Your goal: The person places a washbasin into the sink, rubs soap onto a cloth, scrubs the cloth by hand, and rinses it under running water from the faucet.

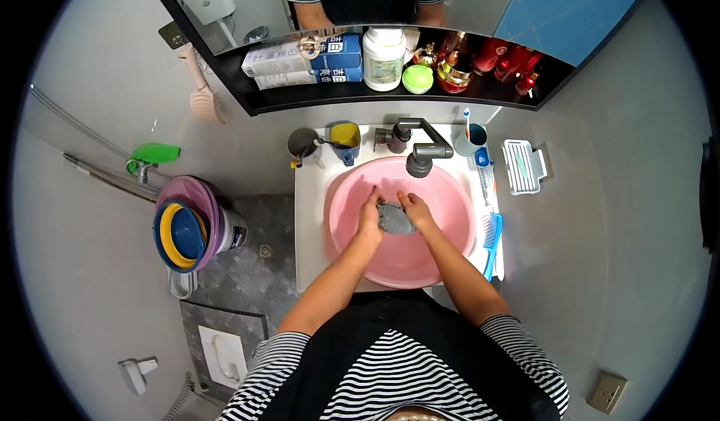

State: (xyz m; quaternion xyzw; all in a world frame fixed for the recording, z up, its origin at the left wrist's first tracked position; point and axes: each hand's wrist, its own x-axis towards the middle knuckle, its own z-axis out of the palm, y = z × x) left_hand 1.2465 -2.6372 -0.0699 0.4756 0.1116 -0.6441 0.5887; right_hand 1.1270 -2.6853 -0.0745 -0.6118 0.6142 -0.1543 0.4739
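Note:
My left hand [370,217] and my right hand [417,211] are held over a pink basin [343,245], with a small grey cloth [395,220] between them. The cloth looks bunched up; what kind of piece it is I cannot make out. Fingers of both hands close on its two sides. A dark faucet [429,151] reaches over the basin's back rim, just beyond my hands. The basin sits on the white washstand [311,260].
Behind the basin stand a grey cup [304,143], a blue-and-yellow cup [345,137] and a toothbrush cup [470,142]. A blue comb [492,242] lies along the right edge. Overhead juts a black shelf [300,98] with bottles and boxes. Stacked basins [214,230] stand at left.

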